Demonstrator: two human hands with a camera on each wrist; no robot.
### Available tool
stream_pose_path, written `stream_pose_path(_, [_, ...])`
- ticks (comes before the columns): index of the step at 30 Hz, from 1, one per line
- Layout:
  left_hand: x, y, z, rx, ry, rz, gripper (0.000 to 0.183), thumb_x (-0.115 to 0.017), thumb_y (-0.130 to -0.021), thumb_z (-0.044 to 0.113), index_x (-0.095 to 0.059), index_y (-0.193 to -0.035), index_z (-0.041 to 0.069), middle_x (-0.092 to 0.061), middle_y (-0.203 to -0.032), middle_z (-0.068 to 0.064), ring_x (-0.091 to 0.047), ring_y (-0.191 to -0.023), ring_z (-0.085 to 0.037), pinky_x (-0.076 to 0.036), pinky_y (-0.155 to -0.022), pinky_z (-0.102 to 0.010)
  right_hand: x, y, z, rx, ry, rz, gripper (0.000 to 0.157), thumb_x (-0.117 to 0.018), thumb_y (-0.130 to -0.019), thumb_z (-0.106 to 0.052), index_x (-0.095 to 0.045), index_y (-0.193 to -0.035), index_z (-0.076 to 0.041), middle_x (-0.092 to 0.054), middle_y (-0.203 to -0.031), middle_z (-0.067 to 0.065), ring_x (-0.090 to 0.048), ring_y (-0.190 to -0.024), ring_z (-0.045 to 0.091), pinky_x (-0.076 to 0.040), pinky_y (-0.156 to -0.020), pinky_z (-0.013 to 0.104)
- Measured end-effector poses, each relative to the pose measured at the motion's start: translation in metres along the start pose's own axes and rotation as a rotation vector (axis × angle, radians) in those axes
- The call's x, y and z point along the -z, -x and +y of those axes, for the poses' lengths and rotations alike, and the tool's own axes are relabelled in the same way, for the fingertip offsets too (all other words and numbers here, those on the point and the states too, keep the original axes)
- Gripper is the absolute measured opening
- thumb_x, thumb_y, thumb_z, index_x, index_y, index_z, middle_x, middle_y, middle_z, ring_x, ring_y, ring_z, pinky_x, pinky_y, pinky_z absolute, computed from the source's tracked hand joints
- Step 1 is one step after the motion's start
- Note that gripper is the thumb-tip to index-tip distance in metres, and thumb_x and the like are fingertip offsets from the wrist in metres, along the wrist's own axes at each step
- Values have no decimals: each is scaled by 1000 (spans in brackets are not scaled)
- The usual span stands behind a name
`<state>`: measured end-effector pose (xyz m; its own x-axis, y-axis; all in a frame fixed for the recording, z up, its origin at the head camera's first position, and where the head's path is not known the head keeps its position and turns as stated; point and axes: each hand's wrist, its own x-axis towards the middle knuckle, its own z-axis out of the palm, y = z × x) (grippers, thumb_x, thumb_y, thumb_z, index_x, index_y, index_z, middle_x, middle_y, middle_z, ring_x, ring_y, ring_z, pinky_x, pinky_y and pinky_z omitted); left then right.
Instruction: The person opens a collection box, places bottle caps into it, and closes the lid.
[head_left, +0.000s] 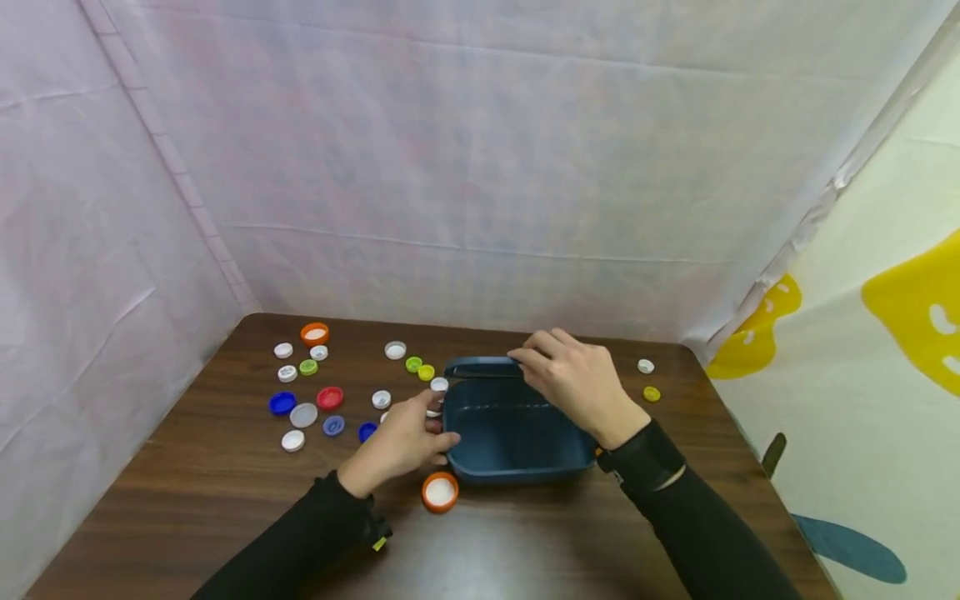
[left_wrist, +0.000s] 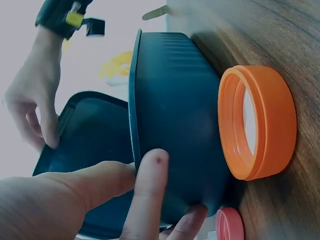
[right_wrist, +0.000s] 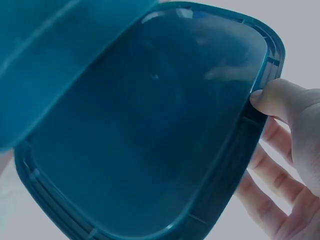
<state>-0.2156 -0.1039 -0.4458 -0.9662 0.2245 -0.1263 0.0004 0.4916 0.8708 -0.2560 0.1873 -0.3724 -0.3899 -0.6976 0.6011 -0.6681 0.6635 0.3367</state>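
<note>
The dark blue-green box [head_left: 517,476] sits on the wooden table [head_left: 555,542] right in front of the person. The left hand [head_left: 402,433] has its near wall on the left side pinched, thumb over the rim and fingertips on the outside; I can only make that grip out from the left wrist view, since from above the back of the hand covers most of it. The right hand [head_left: 577,379] pinches the edge of the matching lid [right_wrist: 150,140], thumb on one face and fingers behind. From the head it shows as little more than a thin, foreshortened strip along the far side of the box, and the hand hides one end of it; whether it touches the rim there, I can't tell. The right wrist view gives its broad face, dim and soft with reflections, with the box cut off at the upper left.

Beside the front left corner stands an orange cap [head_left: 440,492], in full sight. A white cap [head_left: 439,384] by the box is partly behind the left fingers, and a blue cap [head_left: 367,432] is half covered by the same hand. More caps lie scattered to the left, their markings too small to read. A yellow cap [head_left: 652,393] lies well apart on the right. A reddish cap [left_wrist: 230,225] runs off the bottom of the left wrist view.
</note>
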Motion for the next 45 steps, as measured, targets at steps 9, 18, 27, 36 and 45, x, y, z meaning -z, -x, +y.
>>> stream_pose_path(9, [-3, 2, -2, -39, -17, 21, 83, -91, -100, 6, -50, -172, -3, -73, -152, -27, -83, -112, -26, -71, -67, -33, -20, -24, 38, -137, -45, -142, 18, -90, -105, -20, -92, -123, -20, -82, -106, 3, -81, -85, 22, -64, -58, 39])
stream_pose_path(18, [-5, 3, -1, -59, -39, 49, 83, -91, -97, 1, -52, -170, -3, -74, -150, -28, -82, -109, -23, -69, -63, -30, -52, -58, 70, -269, -134, -451, 19, -82, -111, -20, -92, -127, -20, -89, -121, 6, -86, -97, 31, -70, -72, 53])
stream_pose_path(27, [-6, 6, 1, -41, 0, 32, 84, -89, -98, -2, -50, -172, -3, -72, -149, -28, -79, -90, -16, -70, -64, -34, -99, -85, 90, -310, -213, -617, 20, -77, -113, -12, -91, -127, -16, -88, -127, 11, -84, -112, 33, -72, -89, 58])
stream_pose_path(36, [-12, 6, 1, -43, 19, -2, 79, -87, -101, 0, -50, -171, -2, -73, -144, -27, -76, -76, -14, -69, -63, -31, -186, -70, 129, -382, -265, -674, 31, -70, -110, -2, -89, -128, -17, -84, -123, 13, -77, -117, 36, -70, -92, 64])
stream_pose_path(45, [-15, 7, 3, -77, -8, -15, 75, -88, -101, 3, -54, -168, -1, -75, -132, -25, -75, -70, -13, -67, -61, -30, -194, -51, 128, -435, -306, -648, 36, -74, -103, 8, -90, -126, -14, -80, -134, 18, -78, -119, 38, -71, -89, 58])
